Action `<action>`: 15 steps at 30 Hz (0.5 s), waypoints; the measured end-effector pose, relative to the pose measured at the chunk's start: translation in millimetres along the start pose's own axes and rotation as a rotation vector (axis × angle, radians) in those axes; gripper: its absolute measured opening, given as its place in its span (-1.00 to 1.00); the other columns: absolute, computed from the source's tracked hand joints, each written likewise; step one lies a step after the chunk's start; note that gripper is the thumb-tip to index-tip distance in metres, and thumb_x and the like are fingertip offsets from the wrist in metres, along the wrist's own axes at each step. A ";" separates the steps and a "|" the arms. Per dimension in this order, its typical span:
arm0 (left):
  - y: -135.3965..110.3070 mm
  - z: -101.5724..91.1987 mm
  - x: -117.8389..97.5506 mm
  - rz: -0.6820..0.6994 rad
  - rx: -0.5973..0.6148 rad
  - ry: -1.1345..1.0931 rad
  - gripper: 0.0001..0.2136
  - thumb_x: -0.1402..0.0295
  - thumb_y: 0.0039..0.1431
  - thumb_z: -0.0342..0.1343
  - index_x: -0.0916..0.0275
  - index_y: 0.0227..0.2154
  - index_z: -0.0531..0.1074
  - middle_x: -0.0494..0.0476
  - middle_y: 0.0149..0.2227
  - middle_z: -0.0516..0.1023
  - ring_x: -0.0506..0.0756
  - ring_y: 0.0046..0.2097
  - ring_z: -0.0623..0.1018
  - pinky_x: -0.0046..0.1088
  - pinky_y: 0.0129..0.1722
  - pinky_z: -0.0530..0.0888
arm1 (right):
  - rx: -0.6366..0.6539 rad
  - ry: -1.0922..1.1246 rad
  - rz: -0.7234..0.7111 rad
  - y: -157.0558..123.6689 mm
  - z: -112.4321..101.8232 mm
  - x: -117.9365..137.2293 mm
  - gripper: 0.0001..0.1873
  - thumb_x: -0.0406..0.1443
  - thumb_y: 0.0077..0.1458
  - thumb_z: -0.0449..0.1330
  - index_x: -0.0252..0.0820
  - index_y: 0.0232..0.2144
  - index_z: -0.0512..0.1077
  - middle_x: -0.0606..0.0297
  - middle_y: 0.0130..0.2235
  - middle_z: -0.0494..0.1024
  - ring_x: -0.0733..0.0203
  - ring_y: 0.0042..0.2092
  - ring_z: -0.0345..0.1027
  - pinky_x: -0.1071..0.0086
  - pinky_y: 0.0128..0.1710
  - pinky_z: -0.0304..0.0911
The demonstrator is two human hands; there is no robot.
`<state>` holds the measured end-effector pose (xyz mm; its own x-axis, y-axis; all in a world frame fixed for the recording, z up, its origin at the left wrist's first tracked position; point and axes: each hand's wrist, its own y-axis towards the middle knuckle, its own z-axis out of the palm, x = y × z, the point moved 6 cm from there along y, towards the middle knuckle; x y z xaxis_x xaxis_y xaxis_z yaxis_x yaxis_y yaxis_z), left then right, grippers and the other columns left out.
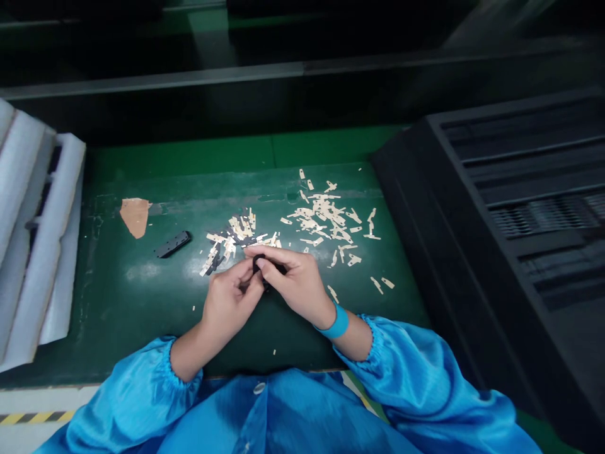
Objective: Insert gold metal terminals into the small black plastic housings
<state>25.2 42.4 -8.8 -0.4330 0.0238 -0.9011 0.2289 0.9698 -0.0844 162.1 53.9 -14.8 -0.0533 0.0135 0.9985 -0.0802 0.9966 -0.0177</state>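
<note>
Close together over the green table, my left hand (231, 296) and my right hand (297, 280) both grip one small black part (258, 262). Fingers cover most of it, so its full shape is hidden. My left fingers pinch it from the left, while my right thumb presses on it from the right. Just beyond the hands lies a heap of small black and cream-coloured strips (242, 228). Farther right, many flat cream-coloured pieces with small holes (326, 214) are scattered. A black oblong block (172, 244) rests on the table to the left.
A torn brown piece of paper or card (135, 216) lies at the left on the green table (142, 302). White foam-like sheets (51, 239) stand along the left edge. A large black slotted tray or crate (425, 208) borders the right side. A dark ledge (189, 104) runs across the back.
</note>
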 end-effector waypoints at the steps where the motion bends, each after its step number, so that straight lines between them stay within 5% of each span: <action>1: -1.2 -0.7 -1.3 0.031 -0.022 0.065 -0.84 0.33 0.32 0.08 0.24 -0.32 0.52 -0.06 -0.57 0.41 -0.04 -0.55 0.36 -0.54 -0.50 0.32 | -0.009 -0.020 -0.022 -0.9 0.6 1.3 -0.71 -0.34 0.19 0.18 -0.07 -0.10 0.64 0.36 -0.08 0.72 0.19 -0.05 0.63 0.32 0.00 0.55; 6: -4.6 -2.3 -5.4 0.098 -0.075 0.202 -0.86 0.37 0.29 0.10 0.26 -0.26 0.55 -0.05 -0.57 0.46 -0.04 -0.57 0.38 -0.54 -0.51 0.34 | -0.078 -0.184 -0.120 -6.0 1.0 8.9 -0.66 -0.40 0.17 0.12 -0.07 -0.09 0.60 0.32 -0.10 0.71 0.19 -0.11 0.62 0.30 -0.04 0.53; 11: 1.1 3.4 10.7 -0.168 0.066 -0.289 -0.69 0.19 0.33 0.13 0.24 0.01 0.54 0.16 -0.26 0.68 0.09 -0.33 0.66 -0.47 -0.39 0.60 | -0.092 -0.031 -0.017 -2.1 -9.6 5.7 -0.70 -0.30 0.32 0.02 -0.06 -0.04 0.53 0.27 -0.10 0.69 0.18 -0.10 0.61 0.27 -0.09 0.55; 15: 5.1 5.1 16.8 -0.262 0.104 -0.471 -0.59 0.08 0.25 0.23 0.28 0.00 0.54 0.23 -0.19 0.70 0.15 -0.26 0.70 -0.36 -0.30 0.68 | -0.131 -0.067 -0.008 0.6 -14.3 5.9 -0.81 -0.26 0.29 0.11 -0.08 -0.15 0.52 0.26 -0.14 0.66 0.22 -0.23 0.58 0.34 -0.27 0.55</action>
<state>23.5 46.5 -26.6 -0.0551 -0.3496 -0.9353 0.2609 0.8991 -0.3514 176.0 55.7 -8.2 -0.1196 0.0044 0.9928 0.0492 0.9988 0.0015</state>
